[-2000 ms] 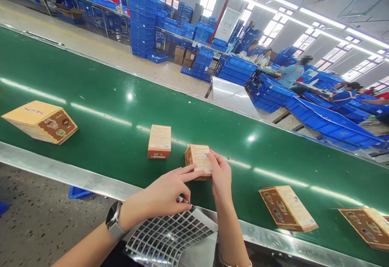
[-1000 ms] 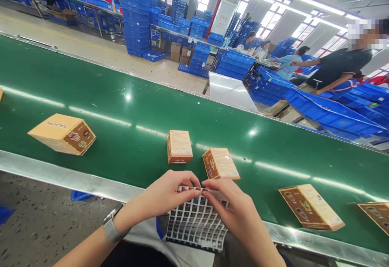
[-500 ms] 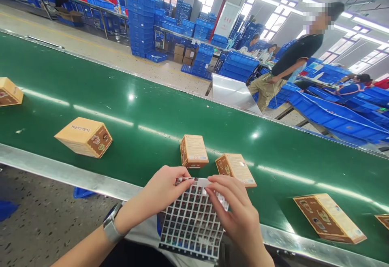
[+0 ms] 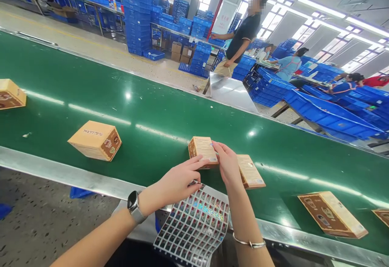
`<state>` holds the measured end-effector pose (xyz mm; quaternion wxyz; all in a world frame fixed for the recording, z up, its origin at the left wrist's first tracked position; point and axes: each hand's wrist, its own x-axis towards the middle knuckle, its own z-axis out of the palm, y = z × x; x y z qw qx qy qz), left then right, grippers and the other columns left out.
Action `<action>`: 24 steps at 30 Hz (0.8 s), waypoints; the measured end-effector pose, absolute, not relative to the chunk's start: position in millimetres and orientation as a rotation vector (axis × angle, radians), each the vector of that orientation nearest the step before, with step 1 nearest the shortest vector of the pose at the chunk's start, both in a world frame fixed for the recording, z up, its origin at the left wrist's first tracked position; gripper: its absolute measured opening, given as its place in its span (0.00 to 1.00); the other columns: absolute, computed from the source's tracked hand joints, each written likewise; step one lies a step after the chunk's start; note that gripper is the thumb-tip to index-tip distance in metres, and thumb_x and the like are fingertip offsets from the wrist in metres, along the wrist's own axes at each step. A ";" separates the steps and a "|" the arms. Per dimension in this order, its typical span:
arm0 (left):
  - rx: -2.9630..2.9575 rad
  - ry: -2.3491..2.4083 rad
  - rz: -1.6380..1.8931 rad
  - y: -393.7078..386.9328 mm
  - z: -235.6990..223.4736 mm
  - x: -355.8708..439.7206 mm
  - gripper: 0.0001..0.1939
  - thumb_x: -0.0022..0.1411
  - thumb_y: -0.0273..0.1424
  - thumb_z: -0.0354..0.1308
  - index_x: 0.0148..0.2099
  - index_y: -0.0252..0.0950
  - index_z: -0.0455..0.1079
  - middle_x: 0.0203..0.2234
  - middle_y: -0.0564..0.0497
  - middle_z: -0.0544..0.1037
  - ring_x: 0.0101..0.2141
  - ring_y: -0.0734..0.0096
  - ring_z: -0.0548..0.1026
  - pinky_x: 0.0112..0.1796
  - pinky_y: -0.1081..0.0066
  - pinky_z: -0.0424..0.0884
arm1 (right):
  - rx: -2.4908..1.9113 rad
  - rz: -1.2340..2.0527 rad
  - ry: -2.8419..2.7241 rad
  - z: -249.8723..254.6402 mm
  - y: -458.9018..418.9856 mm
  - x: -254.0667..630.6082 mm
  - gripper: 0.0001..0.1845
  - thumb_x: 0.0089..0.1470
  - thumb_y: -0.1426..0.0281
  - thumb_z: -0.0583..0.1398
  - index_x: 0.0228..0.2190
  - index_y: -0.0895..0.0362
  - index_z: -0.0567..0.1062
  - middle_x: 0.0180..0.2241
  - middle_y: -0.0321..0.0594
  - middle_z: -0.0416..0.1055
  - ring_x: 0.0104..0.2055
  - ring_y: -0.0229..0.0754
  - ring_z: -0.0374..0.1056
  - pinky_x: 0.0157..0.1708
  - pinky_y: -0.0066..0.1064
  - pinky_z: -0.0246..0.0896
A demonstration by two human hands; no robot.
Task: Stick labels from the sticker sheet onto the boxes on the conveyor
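My left hand [image 4: 179,180] pinches the top edge of a shiny sticker sheet [image 4: 194,222] between thumb and curled fingers. The sheet, a grid of small dark squares, hangs curved below. Stretched forward, the left fingers also rest on the near edge of a small tan and brown cardboard box [image 4: 203,147]. Closed around that box's right edge is my right hand [image 4: 227,161], its thumb near a tiny bluish sticker on the printed top. A second cardboard box [image 4: 251,171] stands just right of my right wrist, partly hidden by it.
A green conveyor belt [image 4: 152,105] with a metal rim [image 4: 75,174] runs across. More boxes lie on it: a tan box [image 4: 95,140] at left, a brown box [image 4: 332,214] at right, others at the edges. Beyond are blue crates [image 4: 136,16], a metal table [image 4: 231,90] and a walking person [image 4: 241,40].
The boxes have shifted right along the belt. My right hand has gone from the sheet to the box, and my left fingers have reached onto it. The walking person has moved left.
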<state>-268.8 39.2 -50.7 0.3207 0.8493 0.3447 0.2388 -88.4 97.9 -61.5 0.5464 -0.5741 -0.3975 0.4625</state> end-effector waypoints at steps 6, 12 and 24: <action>2.276 0.877 0.611 39.4 -51.8 -257.6 0.09 0.63 0.22 0.60 0.29 0.34 0.73 0.67 0.47 0.61 0.67 0.58 0.56 0.63 0.62 0.61 | -1.418 0.989 -0.924 -65.9 94.0 -82.9 0.21 0.39 0.53 0.66 0.30 0.57 0.77 0.30 0.39 0.78 0.33 0.45 0.72 0.33 0.33 0.66; 2.280 0.825 0.611 41.4 -47.4 -248.8 0.10 0.62 0.22 0.60 0.27 0.35 0.73 0.66 0.47 0.61 0.67 0.59 0.56 0.64 0.61 0.60 | -1.537 0.851 -0.987 -66.1 91.5 -77.4 0.21 0.42 0.54 0.64 0.32 0.57 0.76 0.33 0.44 0.79 0.35 0.48 0.73 0.34 0.36 0.67; 2.331 0.713 0.573 47.0 -50.9 -230.4 0.11 0.61 0.22 0.62 0.26 0.34 0.74 0.68 0.44 0.56 0.67 0.57 0.55 0.67 0.60 0.51 | -1.786 0.427 -1.152 -59.0 93.3 -51.1 0.24 0.44 0.55 0.62 0.40 0.56 0.69 0.29 0.44 0.77 0.34 0.52 0.74 0.38 0.42 0.65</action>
